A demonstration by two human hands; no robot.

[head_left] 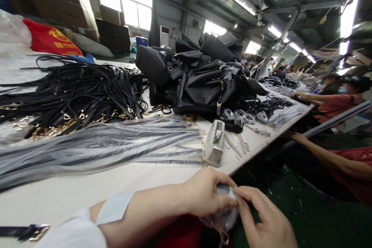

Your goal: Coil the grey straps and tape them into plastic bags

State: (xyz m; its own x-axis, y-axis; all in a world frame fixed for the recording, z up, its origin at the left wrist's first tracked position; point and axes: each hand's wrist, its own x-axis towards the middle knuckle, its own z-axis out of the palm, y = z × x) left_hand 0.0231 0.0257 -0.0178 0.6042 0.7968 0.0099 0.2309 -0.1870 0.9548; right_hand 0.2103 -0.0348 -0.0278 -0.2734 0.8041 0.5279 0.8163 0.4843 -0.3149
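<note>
My left hand (205,192) and my right hand (266,217) meet at the bottom of the view, just off the table's near edge. Both pinch a small clear plastic-wrapped bundle (225,217), with what looks like a gold clasp hanging beneath it. My left fingers curl over its top; my right fingertips press against its right side. A tape dispenser (214,142) stands on the white table (87,190) just beyond my hands.
Plastic-sleeved straps (95,147) lie fanned across the table. A heap of black straps with gold clasps (72,93) sits at the left, a pile of black handbags (200,77) behind. Other people's arms (322,159) reach to the table at the right.
</note>
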